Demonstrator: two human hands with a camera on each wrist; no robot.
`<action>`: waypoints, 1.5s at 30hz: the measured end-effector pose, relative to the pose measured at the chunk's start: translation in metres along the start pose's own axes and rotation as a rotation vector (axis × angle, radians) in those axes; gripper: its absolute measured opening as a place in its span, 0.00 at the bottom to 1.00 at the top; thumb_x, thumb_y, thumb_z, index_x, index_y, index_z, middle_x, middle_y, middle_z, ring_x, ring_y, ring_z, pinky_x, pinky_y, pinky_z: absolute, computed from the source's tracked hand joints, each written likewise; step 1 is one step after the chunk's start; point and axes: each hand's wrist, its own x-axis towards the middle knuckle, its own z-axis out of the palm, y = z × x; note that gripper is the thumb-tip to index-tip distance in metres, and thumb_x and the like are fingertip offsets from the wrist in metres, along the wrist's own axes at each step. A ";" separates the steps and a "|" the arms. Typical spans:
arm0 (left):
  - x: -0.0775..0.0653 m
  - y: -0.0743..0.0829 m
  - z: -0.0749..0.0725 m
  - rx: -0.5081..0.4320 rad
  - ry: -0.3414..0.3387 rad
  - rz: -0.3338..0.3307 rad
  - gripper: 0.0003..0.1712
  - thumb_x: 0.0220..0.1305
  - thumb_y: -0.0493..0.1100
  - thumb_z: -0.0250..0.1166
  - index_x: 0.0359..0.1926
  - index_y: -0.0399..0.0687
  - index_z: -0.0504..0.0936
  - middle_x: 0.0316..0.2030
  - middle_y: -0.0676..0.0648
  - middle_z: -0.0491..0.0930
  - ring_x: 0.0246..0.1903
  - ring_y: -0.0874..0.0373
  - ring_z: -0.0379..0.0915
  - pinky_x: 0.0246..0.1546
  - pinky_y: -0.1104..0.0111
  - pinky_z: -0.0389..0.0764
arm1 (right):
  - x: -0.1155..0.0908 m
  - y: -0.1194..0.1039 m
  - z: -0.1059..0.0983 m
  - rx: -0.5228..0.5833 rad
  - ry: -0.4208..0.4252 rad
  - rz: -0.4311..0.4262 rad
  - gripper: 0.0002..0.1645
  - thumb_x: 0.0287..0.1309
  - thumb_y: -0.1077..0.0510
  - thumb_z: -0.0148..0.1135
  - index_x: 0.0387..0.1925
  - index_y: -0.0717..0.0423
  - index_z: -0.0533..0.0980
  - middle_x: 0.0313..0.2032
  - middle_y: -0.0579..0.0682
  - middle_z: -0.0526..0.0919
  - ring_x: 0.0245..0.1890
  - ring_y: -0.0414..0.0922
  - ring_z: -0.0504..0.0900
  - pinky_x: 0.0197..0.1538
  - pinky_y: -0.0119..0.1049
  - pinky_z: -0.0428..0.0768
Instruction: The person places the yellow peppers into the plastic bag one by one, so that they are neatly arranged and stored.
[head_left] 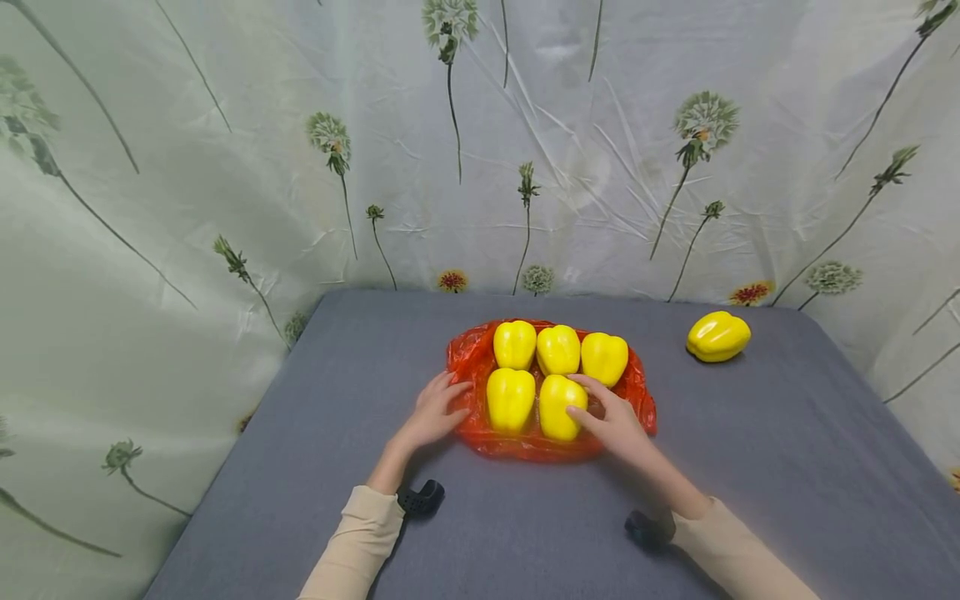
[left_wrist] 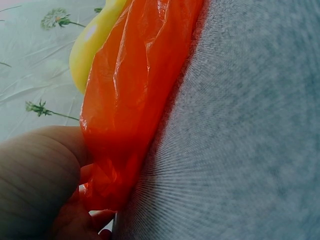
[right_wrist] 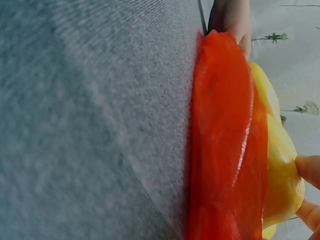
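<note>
Several yellow bell peppers stand in two rows inside an opened red plastic bag (head_left: pixel 525 450) on the table. My right hand (head_left: pixel 618 425) pinches the front right yellow bell pepper (head_left: pixel 558 408) between thumb and fingers. In the right wrist view, two fingertips press on that pepper's yellow side (right_wrist: pixel 282 175). At the bag's left edge, my left hand (head_left: pixel 431 417) has its fingers spread and touching the plastic, beside the front left pepper (head_left: pixel 511 400). The left wrist view has the red plastic (left_wrist: pixel 135 100) between thumb and fingers, partly covering them.
One more yellow bell pepper (head_left: pixel 718 337) lies on its side at the table's back right, outside the bag. A grey cloth covers the table (head_left: pixel 525 525). Behind and at the sides hangs a pale curtain (head_left: pixel 420 183) printed with dandelions.
</note>
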 end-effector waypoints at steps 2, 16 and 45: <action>0.000 0.000 0.000 0.001 0.001 0.000 0.28 0.60 0.44 0.60 0.62 0.43 0.71 0.68 0.35 0.60 0.71 0.39 0.45 0.68 0.40 0.47 | 0.001 0.000 0.002 0.005 0.003 -0.002 0.32 0.59 0.45 0.60 0.63 0.46 0.66 0.59 0.59 0.74 0.52 0.54 0.79 0.53 0.48 0.80; 0.001 0.000 0.000 0.001 0.002 -0.004 0.28 0.61 0.44 0.59 0.62 0.43 0.71 0.69 0.36 0.59 0.71 0.39 0.44 0.68 0.40 0.46 | 0.006 0.005 0.003 -0.014 -0.033 0.017 0.36 0.60 0.43 0.58 0.67 0.44 0.61 0.63 0.56 0.71 0.51 0.52 0.78 0.51 0.45 0.81; 0.001 -0.001 0.000 0.021 0.000 0.001 0.28 0.61 0.45 0.59 0.62 0.42 0.70 0.68 0.36 0.60 0.71 0.39 0.45 0.68 0.40 0.47 | -0.016 0.028 -0.116 -0.198 0.290 0.052 0.33 0.66 0.46 0.49 0.65 0.61 0.61 0.54 0.71 0.74 0.45 0.63 0.79 0.34 0.35 0.84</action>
